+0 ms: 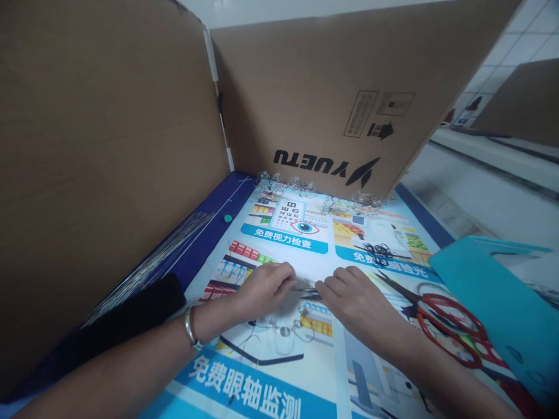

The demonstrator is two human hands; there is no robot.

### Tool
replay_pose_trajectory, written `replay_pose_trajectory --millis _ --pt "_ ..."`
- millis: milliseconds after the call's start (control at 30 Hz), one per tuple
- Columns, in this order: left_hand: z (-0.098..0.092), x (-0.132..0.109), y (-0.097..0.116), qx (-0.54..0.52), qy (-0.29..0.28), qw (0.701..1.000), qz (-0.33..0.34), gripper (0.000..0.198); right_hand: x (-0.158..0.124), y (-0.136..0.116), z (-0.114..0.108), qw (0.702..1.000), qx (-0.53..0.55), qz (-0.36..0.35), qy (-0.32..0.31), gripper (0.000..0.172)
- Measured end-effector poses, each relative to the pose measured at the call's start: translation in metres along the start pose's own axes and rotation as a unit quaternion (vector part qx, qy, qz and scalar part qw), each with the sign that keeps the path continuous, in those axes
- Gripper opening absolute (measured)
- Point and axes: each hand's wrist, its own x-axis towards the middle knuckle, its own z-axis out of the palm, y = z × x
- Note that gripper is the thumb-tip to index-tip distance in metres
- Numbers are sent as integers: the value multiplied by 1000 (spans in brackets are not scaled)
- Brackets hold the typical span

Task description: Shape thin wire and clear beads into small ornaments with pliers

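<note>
My left hand [268, 286], with a metal bangle [190, 329] at its wrist, is closed in a pinch; what its fingertips hold is hidden. To its right, my right hand [349, 298] is closed around a slim shiny metal tool [309, 293], whose end points toward the left hand. The tool's kind is not clear. Just below both hands lie thin wire loops with clear beads [285, 331]. Whether they join to what the left hand pinches, I cannot tell.
Red-handled scissors [449, 326] lie right of my right hand, near a turquoise folder [493, 308]. Black coils [377, 252] sit ahead. Clear beaded pieces [288, 181] line the foot of the cardboard wall [305, 87]. Straight wires [157, 253] and a black object [135, 311] lie left.
</note>
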Motion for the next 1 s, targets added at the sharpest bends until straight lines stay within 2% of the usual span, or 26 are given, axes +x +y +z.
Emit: replay_pose_trajectory --millis 200,433,533,600,700,833,900,1000 --pt "0 1 -2 7 3 1000 11 15 5 -3 1 998 -18 -47 21 14" --pt "9 -1 -11 80 -3 997 7 14 1 -2 4 999 -18 -41 17 18" --pt "8 0 -9 69 -2 997 -20 11 0 -1 5 999 -19 -44 23 19" --pt "6 1 -5 27 -1 998 -57 11 0 0 6 998 -23 -47 22 21" --pt "2 2 1 -92 2 991 -101 15 -3 1 9 998 -25 -48 18 24" --pt "-3 3 4 -270 -13 953 -137 17 -4 3 13 999 -16 -43 24 24" --pt "-5 4 5 -313 -29 938 -143 16 -4 3 14 998 -10 -45 32 24" --pt "-8 5 6 -316 -38 937 -146 16 -4 4 16 997 -7 -54 48 25"
